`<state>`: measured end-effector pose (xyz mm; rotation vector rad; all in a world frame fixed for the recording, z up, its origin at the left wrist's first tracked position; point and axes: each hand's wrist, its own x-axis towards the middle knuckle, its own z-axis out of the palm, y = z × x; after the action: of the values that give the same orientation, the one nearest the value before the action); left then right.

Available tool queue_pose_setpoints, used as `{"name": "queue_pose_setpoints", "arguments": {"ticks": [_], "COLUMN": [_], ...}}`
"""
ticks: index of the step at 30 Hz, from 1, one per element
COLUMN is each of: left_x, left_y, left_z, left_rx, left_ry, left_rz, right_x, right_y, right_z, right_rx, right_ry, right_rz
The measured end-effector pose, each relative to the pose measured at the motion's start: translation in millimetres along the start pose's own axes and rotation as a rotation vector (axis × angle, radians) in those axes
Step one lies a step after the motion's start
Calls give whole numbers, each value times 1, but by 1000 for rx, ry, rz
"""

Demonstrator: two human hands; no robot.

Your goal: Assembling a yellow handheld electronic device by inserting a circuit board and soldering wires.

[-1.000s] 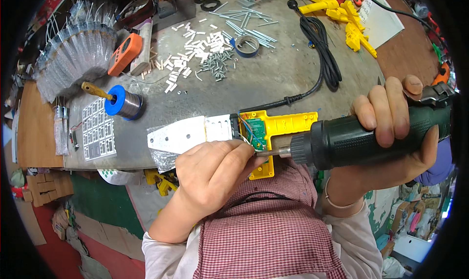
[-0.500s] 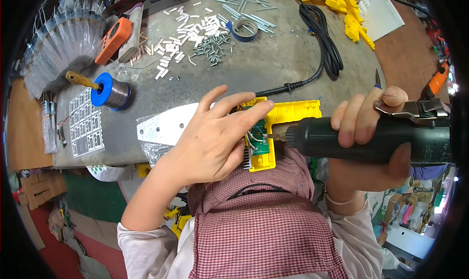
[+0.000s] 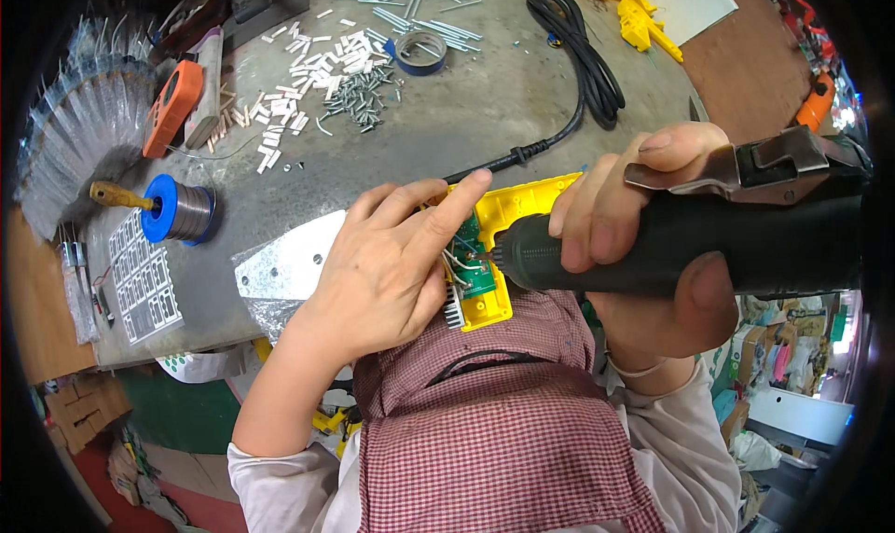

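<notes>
My left hand steadies a yellow plastic housing, its fingers bent over the left side and the index finger stretched along the top. Inside lies a green circuit board with white wires and a finned metal piece along its edge. My right hand wraps round a black electric screwdriver with a metal lever, held sideways. Its bit meets the board's right part; the exact contact is too small to tell. A white tapered plate lies partly under my left hand. The black cord leaves the housing's far end.
On the grey table lie white sleeves, screws, long metal rods and a tape roll. A blue solder spool, an orange meter and bagged parts stand left. Yellow housings lie far right.
The view has shifted, so table things appear further left. The screwdriver has tilted slightly and looks larger, its bit still at the board. My left hand keeps its place on the housing.
</notes>
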<state>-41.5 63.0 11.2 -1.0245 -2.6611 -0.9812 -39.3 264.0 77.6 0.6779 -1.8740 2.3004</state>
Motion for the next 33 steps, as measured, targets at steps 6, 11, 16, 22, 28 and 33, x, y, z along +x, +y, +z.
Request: {"name": "queue_pose_setpoints", "arguments": {"ticks": [6,11,16,22,28,33], "left_x": [1,-2,-2,-4,-4,-7], "left_y": [2,1,1,0,-1,1], "left_z": [-1,1,1,3,5,5], "left_rx": [2,-20,-35,-41,-68,-71], "left_ry": [-2,47,49,46,49,29], "left_rz": [1,22,14,13,-21,-46], "right_x": [5,2,1,8,8,12], "right_y": [-5,-4,-6,-6,-6,4], "right_z": [6,16,21,27,36,23], "right_rx": [-37,-58,-107,-105,-93,-40], "right_ry": [-43,-14,-26,-103,-96,-220], "right_rz": [3,54,48,58,119,67]}}
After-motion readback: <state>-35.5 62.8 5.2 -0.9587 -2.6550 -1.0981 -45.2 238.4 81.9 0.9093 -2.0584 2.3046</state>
